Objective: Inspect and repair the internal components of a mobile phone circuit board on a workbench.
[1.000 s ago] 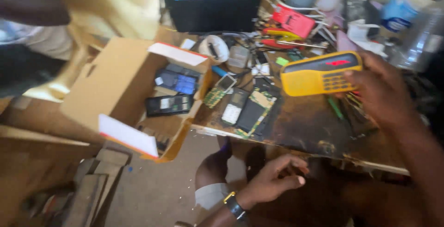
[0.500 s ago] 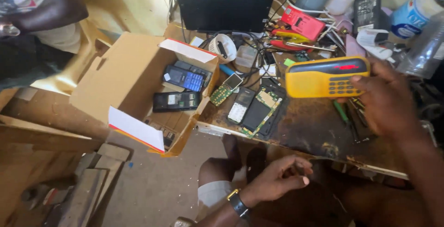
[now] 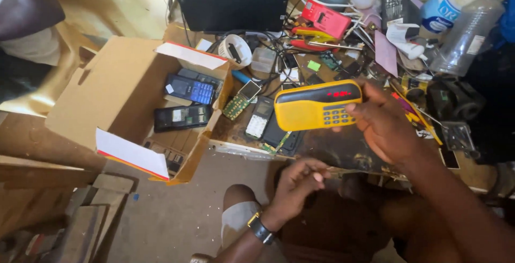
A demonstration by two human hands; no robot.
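Observation:
My right hand (image 3: 387, 126) holds a yellow handheld radio with a keypad and a red display (image 3: 316, 105) above the cluttered workbench (image 3: 343, 147). My left hand (image 3: 295, 188), with a watch on its wrist, sits low near my lap below the bench edge; its fingers are curled around something thin that I cannot make out. Under the radio lie opened phones and circuit boards (image 3: 261, 118).
An open cardboard box (image 3: 115, 91) at the left holds several old phones (image 3: 190, 89). A black case (image 3: 233, 8) stands at the back. Tools, cables, a red meter (image 3: 326, 19) and plastic bottles (image 3: 466, 30) crowd the bench. Wooden planks (image 3: 70, 225) lie at lower left.
My right hand has carried the yellow radio leftward and lower over the bench. The left hand stayed near my lap.

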